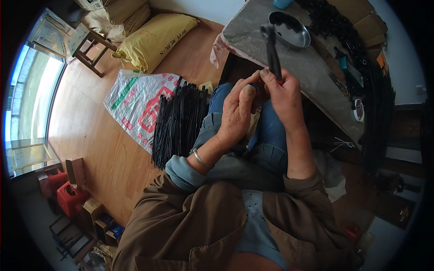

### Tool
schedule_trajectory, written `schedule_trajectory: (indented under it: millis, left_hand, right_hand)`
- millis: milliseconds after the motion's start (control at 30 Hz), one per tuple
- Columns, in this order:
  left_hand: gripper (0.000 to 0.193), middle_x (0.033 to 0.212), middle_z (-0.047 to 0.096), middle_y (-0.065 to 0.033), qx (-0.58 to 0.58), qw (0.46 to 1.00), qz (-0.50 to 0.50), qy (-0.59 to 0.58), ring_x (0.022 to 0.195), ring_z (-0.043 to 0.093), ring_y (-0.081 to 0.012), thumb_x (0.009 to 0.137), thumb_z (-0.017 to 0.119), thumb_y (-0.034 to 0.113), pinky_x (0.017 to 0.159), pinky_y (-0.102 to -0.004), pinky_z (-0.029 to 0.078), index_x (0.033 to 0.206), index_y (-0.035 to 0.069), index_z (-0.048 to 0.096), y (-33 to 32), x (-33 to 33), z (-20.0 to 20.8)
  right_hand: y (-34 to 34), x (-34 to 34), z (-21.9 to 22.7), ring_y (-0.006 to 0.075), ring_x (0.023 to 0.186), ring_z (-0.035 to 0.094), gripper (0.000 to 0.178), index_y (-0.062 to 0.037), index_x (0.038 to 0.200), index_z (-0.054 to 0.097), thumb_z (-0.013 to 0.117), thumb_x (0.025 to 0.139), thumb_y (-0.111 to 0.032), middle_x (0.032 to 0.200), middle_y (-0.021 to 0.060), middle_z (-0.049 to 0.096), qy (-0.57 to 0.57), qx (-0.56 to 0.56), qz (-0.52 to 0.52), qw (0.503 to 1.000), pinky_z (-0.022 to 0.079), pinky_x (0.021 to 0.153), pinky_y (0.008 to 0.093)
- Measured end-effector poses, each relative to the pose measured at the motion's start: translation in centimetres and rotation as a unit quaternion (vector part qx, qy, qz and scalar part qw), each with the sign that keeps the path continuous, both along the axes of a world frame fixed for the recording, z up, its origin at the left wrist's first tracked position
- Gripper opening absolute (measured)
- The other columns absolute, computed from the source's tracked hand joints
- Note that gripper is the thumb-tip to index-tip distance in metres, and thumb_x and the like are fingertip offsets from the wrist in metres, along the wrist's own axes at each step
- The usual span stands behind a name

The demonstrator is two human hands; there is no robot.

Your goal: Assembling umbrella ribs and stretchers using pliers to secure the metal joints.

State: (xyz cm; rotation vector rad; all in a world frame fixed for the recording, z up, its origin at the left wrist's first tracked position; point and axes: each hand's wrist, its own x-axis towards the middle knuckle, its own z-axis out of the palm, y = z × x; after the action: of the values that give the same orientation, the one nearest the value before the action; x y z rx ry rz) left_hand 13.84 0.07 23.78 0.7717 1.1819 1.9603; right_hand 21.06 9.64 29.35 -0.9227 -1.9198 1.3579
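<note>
My right hand is closed round the dark handle of a hammer, whose greyish head points up over the table edge. A bit of red shows by the grip. Just left of it, my left hand is bent inward with its fingers together, their tips close to the right hand. Whatever those fingers hold is hidden behind them. Both hands are above my knees in blue jeans. Beside my left leg, a thick bundle of thin black rods lies partly on a printed white plastic sack.
A grey table at the right bears a round metal pan of black bits, a heap of black parts and a round tin. A full yellow sack, a wooden stool and red plastic stools stand around the floor.
</note>
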Motion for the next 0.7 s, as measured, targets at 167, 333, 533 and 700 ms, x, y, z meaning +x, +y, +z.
schedule_trajectory:
  millis: [167,333,533,700]
  left_hand:
    - [0.05,0.077,0.051,0.0022,0.019,1.0,-0.006,0.013,0.065,0.043,-0.0041,0.102,0.033,0.041,0.059,-0.0189,0.036,0.13,0.003,0.049,0.5,-0.6,-0.7]
    - [0.051,0.075,0.053,0.0031,0.001,1.0,-0.025,-0.007,0.065,0.044,-0.0027,0.101,0.032,0.042,0.06,-0.0186,0.037,0.131,0.003,0.047,0.3,-0.5,0.3]
    - [0.051,0.075,0.053,0.004,0.006,1.0,-0.024,-0.007,0.066,0.044,-0.002,0.101,0.033,0.042,0.059,-0.018,0.036,0.131,0.003,0.047,0.5,-0.3,-0.1]
    - [0.05,0.077,0.052,0.0038,0.011,1.0,-0.027,0.0,0.066,0.044,-0.0021,0.101,0.034,0.041,0.06,-0.018,0.036,0.13,0.003,0.047,0.5,-0.4,0.2]
  right_hand:
    - [-0.6,1.1,-0.1,0.0028,0.05,0.049,0.021,-0.0073,0.078,0.061,0.059,0.092,-0.023,0.063,-0.0029,0.056,0.06,-0.209,0.054,0.975,0.036,0.042,0.0181]
    - [-1.3,0.9,-1.8,0.0043,0.049,0.049,0.022,-0.0081,0.076,0.06,0.06,0.092,-0.023,0.061,-0.0034,0.054,0.108,-0.188,0.055,0.975,0.035,0.04,0.0188]
    - [-1.3,1.2,-1.2,0.0044,0.049,0.049,0.022,-0.0082,0.076,0.06,0.059,0.092,-0.023,0.061,-0.0029,0.054,0.08,-0.201,0.046,0.975,0.035,0.04,0.0188]
    - [-1.3,1.1,-1.2,0.0037,0.05,0.047,0.021,-0.0081,0.077,0.06,0.059,0.092,-0.023,0.061,-0.004,0.053,0.101,-0.235,0.041,0.966,0.034,0.042,0.0184]
